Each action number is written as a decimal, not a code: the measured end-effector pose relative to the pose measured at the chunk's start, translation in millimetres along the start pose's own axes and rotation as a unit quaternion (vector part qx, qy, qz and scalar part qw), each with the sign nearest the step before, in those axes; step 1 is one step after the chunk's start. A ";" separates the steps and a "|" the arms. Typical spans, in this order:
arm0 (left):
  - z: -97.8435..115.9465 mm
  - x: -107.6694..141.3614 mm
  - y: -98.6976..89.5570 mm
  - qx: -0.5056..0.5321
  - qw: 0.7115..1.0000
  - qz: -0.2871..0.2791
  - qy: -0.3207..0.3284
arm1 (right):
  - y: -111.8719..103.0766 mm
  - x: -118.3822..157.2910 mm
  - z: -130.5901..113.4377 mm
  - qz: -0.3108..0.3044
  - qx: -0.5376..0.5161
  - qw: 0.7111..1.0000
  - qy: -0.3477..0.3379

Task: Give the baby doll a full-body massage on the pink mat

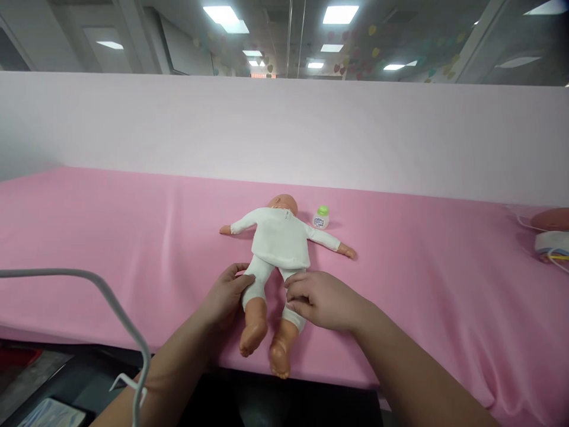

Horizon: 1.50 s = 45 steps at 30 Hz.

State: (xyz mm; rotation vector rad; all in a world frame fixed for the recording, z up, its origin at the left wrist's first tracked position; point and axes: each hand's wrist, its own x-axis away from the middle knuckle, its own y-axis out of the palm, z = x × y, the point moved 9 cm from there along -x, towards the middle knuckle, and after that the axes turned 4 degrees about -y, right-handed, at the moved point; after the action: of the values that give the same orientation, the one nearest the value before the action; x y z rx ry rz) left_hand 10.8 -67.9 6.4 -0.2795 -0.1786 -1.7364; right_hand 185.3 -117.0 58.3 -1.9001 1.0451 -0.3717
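A baby doll [282, 240] in a white top and white trousers lies on a pink cloth [133, 237], its head away from me and its bare feet near the front edge. My left hand [229, 292] is closed on the trouser leg at the left, thumb on top, the other fingers partly hidden. On the right-hand leg, my right hand [320, 298] has its fingers bent round the white fabric. Beside the doll's head, to the right, stands a small clear jar [320, 218] with a green lid.
A grey cable [100, 284] curves across the lower left. At the far right edge lie a brown rounded object [552, 219] and a white item [551, 242] with cords. Behind the cloth rises a white panel [267, 130]. A dark seat is below the front edge.
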 end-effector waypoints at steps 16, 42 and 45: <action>22.0 3.6 -1.4 -0.287 0.953 0.007 0.094 | -15.8 3.4 0.2 0.085 -0.022 0.996 0.003; 59.0 -6.5 73.6 -0.578 0.739 -0.069 0.339 | -4.8 -4.1 30.5 0.119 0.069 0.986 0.089; 69.5 -12.2 67.9 -0.582 0.733 -0.031 0.352 | -12.8 -5.9 32.8 0.173 0.065 0.979 0.091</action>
State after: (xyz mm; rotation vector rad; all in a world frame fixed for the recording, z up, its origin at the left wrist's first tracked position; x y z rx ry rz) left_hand 85.5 -49.8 67.0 -0.4789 1.5297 -1.6832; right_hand 208.6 -90.6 52.0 -1.5530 1.4122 -0.4059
